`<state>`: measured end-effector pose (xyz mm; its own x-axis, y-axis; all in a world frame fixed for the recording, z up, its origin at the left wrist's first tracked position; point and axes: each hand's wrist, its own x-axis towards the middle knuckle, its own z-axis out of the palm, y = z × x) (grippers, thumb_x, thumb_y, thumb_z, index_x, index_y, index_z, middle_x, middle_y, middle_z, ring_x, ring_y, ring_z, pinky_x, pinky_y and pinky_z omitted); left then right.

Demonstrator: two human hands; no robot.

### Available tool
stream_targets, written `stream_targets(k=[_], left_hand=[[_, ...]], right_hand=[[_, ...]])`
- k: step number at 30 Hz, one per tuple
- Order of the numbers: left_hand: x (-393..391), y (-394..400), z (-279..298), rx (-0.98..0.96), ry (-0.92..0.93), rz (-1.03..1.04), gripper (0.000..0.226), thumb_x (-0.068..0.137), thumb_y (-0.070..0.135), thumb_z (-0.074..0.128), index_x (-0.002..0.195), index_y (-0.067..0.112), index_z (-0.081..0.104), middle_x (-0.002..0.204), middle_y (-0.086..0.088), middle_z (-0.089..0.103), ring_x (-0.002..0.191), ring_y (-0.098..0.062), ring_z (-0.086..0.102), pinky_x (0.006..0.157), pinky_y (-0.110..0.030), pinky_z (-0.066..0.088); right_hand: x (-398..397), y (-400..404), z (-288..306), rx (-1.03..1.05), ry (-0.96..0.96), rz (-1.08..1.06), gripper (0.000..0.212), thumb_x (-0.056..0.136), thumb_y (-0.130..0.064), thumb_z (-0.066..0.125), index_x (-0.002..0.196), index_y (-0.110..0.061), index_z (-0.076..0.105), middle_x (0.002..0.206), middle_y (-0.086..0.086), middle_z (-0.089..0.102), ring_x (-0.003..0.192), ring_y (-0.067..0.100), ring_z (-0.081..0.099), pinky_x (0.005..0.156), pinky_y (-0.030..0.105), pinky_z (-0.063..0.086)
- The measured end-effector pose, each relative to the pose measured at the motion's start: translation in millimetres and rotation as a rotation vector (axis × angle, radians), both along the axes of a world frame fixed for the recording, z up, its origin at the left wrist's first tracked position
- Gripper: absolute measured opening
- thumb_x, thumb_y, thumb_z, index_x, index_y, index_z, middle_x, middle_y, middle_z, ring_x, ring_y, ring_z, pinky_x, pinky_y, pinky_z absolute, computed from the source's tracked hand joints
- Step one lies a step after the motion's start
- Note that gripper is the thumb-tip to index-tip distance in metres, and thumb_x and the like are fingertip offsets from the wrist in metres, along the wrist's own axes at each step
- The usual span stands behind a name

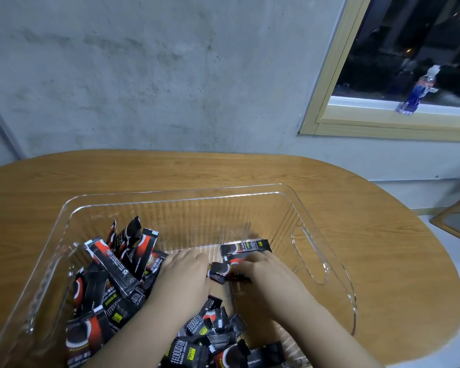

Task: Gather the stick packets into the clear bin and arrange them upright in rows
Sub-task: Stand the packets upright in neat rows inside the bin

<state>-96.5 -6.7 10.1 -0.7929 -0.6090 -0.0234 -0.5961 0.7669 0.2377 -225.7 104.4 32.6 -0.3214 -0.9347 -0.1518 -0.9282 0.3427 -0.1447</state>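
Both hands reach into the bin (pixel 298 208) on the desk (pixel 383 235); their fingertips are hidden among packets (pixel 117 264). The left hand (pixel 182 277) lies flat on the leaning, jumbled pile at the bin's left; the right hand (pixel 260 272) pinches a few packets lying crosswise near the far wall.

Clear bin (pixel 298 197) on counter (pixel 383 235), wall behind. Stick packets (pixel 112 288) heaped in bin's left side, more along near edge. Few packets (pixel 246 247) lying at bin's far middle. Left hand (pixel 183 272) and right hand (pixel 260 269) inside bin, between heap and right wall. Bottle (pixel 417 91) on windowsill, far right.
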Motion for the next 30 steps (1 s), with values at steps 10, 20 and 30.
stream_targets(k=[10, 20, 30], left_hand=[[-2.5, -1.8, -2.3, 0.002, 0.007, 0.052, 0.021, 0.095, 0.026, 0.046, 0.086, 0.024, 0.065, 0.120, 0.012, 0.058, 0.112, -0.008, 0.052, 0.113, -0.030, 0.018], [-2.4, -1.5, -1.9, -0.007, -0.041, 0.041, 0.026, 0.095, 0.031, 0.045, 0.101, 0.024, 0.069, 0.120, 0.009, 0.059, 0.115, -0.010, 0.051, 0.110, -0.031, 0.024], [-1.3, 1.5, 3.4, -0.011, 0.047, 0.040, 0.016, 0.095, 0.031, 0.049, 0.110, 0.027, 0.051, 0.113, 0.013, 0.052, 0.109, -0.010, 0.050, 0.106, -0.029, 0.027]], right_hand=[[-1.3, -0.6, -1.4, -0.017, 0.052, -0.118, 0.025, 0.084, 0.003, 0.053, 0.094, -0.015, 0.068, 0.081, 0.003, 0.051, 0.078, 0.021, 0.040, 0.060, 0.023, 0.029], [-2.3, -2.6, 9.1, 0.031, 0.056, -0.223, 0.037, 0.080, 0.011, 0.055, 0.109, -0.010, 0.063, 0.111, 0.007, 0.059, 0.103, 0.024, 0.049, 0.085, 0.031, 0.042], [-1.5, -3.2, -4.7, -0.007, -0.023, -0.155, 0.026, 0.088, -0.002, 0.055, 0.109, -0.015, 0.064, 0.111, 0.003, 0.054, 0.097, 0.022, 0.057, 0.072, 0.023, 0.036]])
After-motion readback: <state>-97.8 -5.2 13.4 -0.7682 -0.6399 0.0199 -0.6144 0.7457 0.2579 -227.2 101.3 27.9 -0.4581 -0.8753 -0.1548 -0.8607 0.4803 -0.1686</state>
